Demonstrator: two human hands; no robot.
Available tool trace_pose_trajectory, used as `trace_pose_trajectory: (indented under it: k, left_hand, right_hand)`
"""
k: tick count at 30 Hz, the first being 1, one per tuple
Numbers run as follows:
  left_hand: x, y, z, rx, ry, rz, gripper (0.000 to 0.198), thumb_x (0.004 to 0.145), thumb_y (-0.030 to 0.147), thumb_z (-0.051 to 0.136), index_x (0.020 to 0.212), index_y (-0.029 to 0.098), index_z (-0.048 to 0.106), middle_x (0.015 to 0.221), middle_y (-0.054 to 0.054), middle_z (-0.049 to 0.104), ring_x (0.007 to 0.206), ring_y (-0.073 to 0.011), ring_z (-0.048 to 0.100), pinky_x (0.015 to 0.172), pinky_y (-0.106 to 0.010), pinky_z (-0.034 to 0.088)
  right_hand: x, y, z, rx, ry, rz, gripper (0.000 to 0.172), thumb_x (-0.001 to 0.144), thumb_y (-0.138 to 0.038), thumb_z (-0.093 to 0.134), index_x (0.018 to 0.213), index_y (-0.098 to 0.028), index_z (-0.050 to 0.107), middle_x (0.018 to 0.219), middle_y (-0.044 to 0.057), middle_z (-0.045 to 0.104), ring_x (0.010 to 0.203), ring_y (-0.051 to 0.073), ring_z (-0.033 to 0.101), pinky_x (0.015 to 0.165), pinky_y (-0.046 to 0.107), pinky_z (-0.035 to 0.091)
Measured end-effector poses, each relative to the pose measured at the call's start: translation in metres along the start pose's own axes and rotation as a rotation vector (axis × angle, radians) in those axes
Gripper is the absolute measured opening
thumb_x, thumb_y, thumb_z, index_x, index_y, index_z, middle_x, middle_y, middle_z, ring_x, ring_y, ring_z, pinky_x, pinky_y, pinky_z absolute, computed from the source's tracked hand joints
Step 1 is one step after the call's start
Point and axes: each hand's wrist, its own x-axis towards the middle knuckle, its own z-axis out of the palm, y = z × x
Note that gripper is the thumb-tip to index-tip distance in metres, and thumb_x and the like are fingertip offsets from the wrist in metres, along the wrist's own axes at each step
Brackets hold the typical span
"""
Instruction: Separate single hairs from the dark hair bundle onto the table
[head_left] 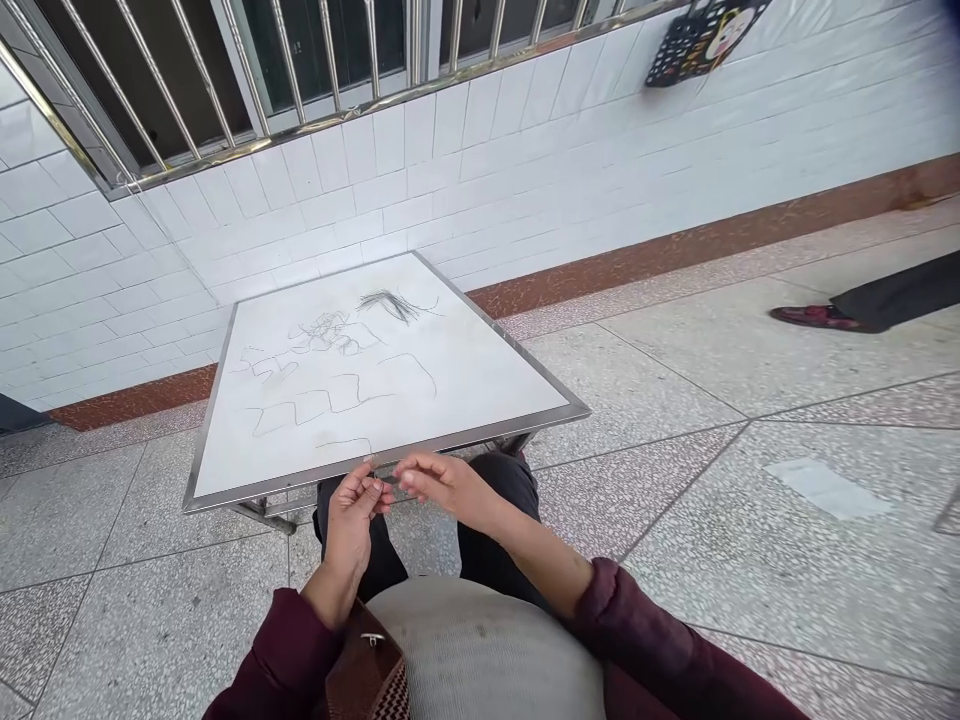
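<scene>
Just past the near edge of a white-topped table (480, 380), my left hand (358, 510) is closed in a pinch on a thin dark wire (345, 442). The wire rises from the fingertips, bends sharply and runs left over the tabletop. My right hand (450, 488) comes in from the right, its thumb and fingers drawn together close to the left fingertips at the wire's lower end; the exact contact is too small to see clearly. On the table lie wires bent into steps (330, 400), a tangled heap of bent wires (326, 330) and a bundle of straight wires (390, 303).
The table has a metal rim and stands near a white tiled wall (337, 225) under a barred window (300, 60). A patterned bag (697, 45) hangs at upper right. Another person's shoe (825, 318) rests on the floor at right, and a pale sheet (829, 488) lies there.
</scene>
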Motion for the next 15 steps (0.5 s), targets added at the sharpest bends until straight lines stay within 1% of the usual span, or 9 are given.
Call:
trace_pose_trajectory:
  k: [2, 4, 5, 7, 9, 10, 11, 13, 15]
  left_hand:
    - [-0.002, 0.001, -0.001, 0.055, -0.005, 0.017, 0.054, 0.069, 0.036, 0.079, 0.117, 0.017, 0.066, 0.075, -0.001, 0.067, 0.064, -0.0117, 0.063, 0.060, -0.022, 0.046]
    - [-0.004, 0.002, -0.002, 0.105, -0.005, 0.044, 0.057, 0.072, 0.037, 0.076, 0.123, 0.017, 0.062, 0.075, -0.001, 0.066, 0.065, -0.0121, 0.063, 0.058, -0.022, 0.045]
    - [-0.004, 0.002, -0.002, 0.125, -0.003, 0.060, 0.058, 0.074, 0.038, 0.075, 0.126, 0.017, 0.060, 0.074, -0.001, 0.066, 0.065, -0.0121, 0.063, 0.057, -0.021, 0.045]
    - [-0.004, 0.002, -0.004, 0.151, 0.008, 0.094, 0.060, 0.076, 0.038, 0.073, 0.130, 0.018, 0.057, 0.072, 0.001, 0.063, 0.065, -0.0119, 0.062, 0.055, -0.021, 0.044]
    - [-0.003, 0.003, -0.006, 0.146, 0.026, 0.124, 0.062, 0.076, 0.038, 0.073, 0.132, 0.019, 0.055, 0.072, 0.002, 0.062, 0.064, -0.0116, 0.061, 0.054, -0.020, 0.044]
    - [-0.003, 0.004, -0.006, 0.127, 0.041, 0.138, 0.062, 0.076, 0.039, 0.073, 0.132, 0.019, 0.055, 0.072, 0.002, 0.062, 0.064, -0.0115, 0.061, 0.055, -0.020, 0.044]
    - [-0.002, 0.005, -0.007, 0.103, 0.060, 0.149, 0.063, 0.075, 0.039, 0.074, 0.132, 0.019, 0.055, 0.073, 0.002, 0.062, 0.065, -0.0114, 0.061, 0.056, -0.021, 0.045]
    - [-0.001, 0.007, -0.007, 0.058, 0.093, 0.164, 0.064, 0.075, 0.040, 0.074, 0.132, 0.019, 0.055, 0.075, 0.001, 0.062, 0.066, -0.0116, 0.062, 0.059, -0.022, 0.047]
    - [-0.002, 0.010, -0.007, 0.042, 0.106, 0.176, 0.065, 0.075, 0.041, 0.074, 0.133, 0.020, 0.054, 0.076, 0.001, 0.062, 0.068, -0.0120, 0.062, 0.061, -0.022, 0.048]
  right_hand:
    - [-0.001, -0.008, -0.004, 0.103, -0.008, 0.032, 0.046, 0.093, -0.057, 0.042, 0.101, -0.018, 0.065, 0.089, 0.007, 0.067, 0.078, 0.016, 0.061, 0.066, 0.027, 0.051]
    - [-0.003, -0.014, -0.005, 0.085, 0.016, 0.030, 0.047, 0.095, -0.057, 0.039, 0.105, -0.018, 0.063, 0.094, 0.008, 0.067, 0.083, 0.017, 0.062, 0.068, 0.028, 0.052]
    - [-0.003, -0.016, -0.004, 0.017, 0.030, 0.013, 0.043, 0.095, -0.054, 0.040, 0.106, -0.019, 0.063, 0.095, 0.008, 0.067, 0.084, 0.017, 0.062, 0.069, 0.029, 0.052]
    - [-0.004, -0.018, 0.001, -0.205, 0.057, -0.059, 0.034, 0.094, -0.048, 0.047, 0.108, -0.021, 0.062, 0.097, 0.007, 0.068, 0.087, 0.019, 0.063, 0.074, 0.034, 0.053]
    - [-0.003, -0.016, 0.008, -0.471, 0.124, -0.186, 0.027, 0.091, -0.040, 0.055, 0.110, -0.022, 0.061, 0.103, 0.008, 0.067, 0.096, 0.023, 0.062, 0.082, 0.041, 0.053]
    - [-0.002, -0.014, 0.010, -0.578, 0.181, -0.249, 0.027, 0.089, -0.036, 0.059, 0.112, -0.022, 0.059, 0.107, 0.009, 0.066, 0.100, 0.025, 0.060, 0.085, 0.043, 0.052]
    - [-0.001, -0.011, 0.012, -0.645, 0.242, -0.296, 0.030, 0.087, -0.032, 0.062, 0.114, -0.022, 0.058, 0.109, 0.010, 0.064, 0.103, 0.026, 0.059, 0.086, 0.044, 0.052]
    - [0.001, -0.006, 0.014, -0.667, 0.344, -0.321, 0.034, 0.086, -0.030, 0.063, 0.118, -0.021, 0.054, 0.108, 0.011, 0.063, 0.099, 0.025, 0.060, 0.079, 0.041, 0.054]
    - [0.002, -0.004, 0.016, -0.677, 0.379, -0.321, 0.034, 0.086, -0.030, 0.064, 0.117, -0.020, 0.054, 0.105, 0.010, 0.063, 0.094, 0.025, 0.061, 0.075, 0.039, 0.054]
